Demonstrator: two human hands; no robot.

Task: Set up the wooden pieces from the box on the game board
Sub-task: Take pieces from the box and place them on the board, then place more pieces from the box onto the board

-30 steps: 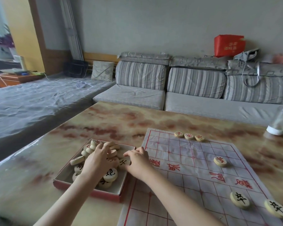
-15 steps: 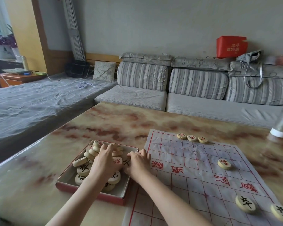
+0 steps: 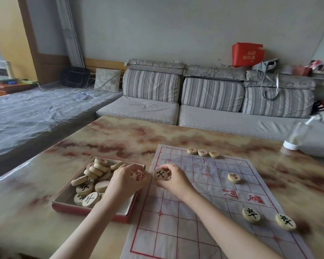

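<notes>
A red-edged box [image 3: 86, 210] on the marble table holds several round wooden pieces [image 3: 90, 186]. To its right lies the paper game board [image 3: 200, 200] with red lines. My left hand [image 3: 125, 182] holds a red-marked piece [image 3: 140, 177] over the box's right side. My right hand [image 3: 174, 179] pinches a black-marked piece [image 3: 160, 174] upright at the board's left edge. Three red-marked pieces [image 3: 203, 152] line the board's far edge, one [image 3: 234, 177] lies mid-board, and two black-marked pieces [image 3: 251, 215] lie near right.
A clear plastic bottle [image 3: 295, 136] lies at the table's far right edge. A grey striped sofa [image 3: 211, 94] runs behind the table, with a red bag [image 3: 248, 54] and clutter on top. A grey-covered bed [image 3: 36, 111] is to the left.
Both hands have come up out of the box, each with a piece. My right hand has moved right to the board's left edge, showing a black-marked piece.
</notes>
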